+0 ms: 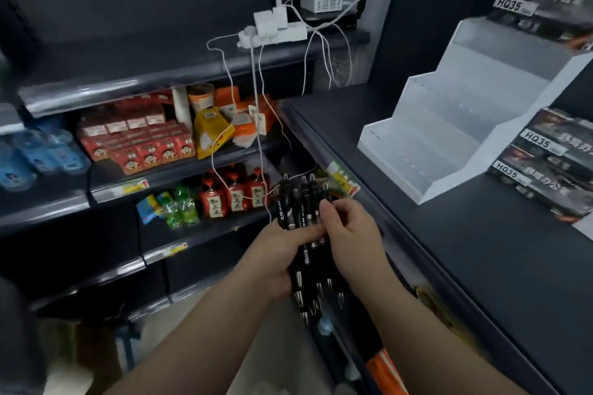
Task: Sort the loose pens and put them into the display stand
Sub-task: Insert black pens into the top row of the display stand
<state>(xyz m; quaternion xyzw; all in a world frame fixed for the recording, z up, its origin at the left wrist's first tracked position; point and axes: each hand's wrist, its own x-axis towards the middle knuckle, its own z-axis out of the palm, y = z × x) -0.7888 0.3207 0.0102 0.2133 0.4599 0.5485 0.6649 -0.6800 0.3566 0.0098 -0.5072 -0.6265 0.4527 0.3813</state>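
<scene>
A bundle of several black click pens (304,212) is held upright in front of me, clicker ends up, tips pointing down. My left hand (276,258) wraps the bundle from the left and below. My right hand (349,234) grips the same bundle from the right, fingertips pinching the barrels near the clips. The white stepped display stand (455,112) sits on the dark counter to the right, its tiers holding no pens, well apart from both hands.
Dark counter (481,250) runs along the right, with HQ35 pen boxes (545,163) beside and behind the stand. Left shelves carry red drink cartons (138,144), bottles (236,196) and blue slippers (38,154). A white power strip (272,34) drops cables near the pens.
</scene>
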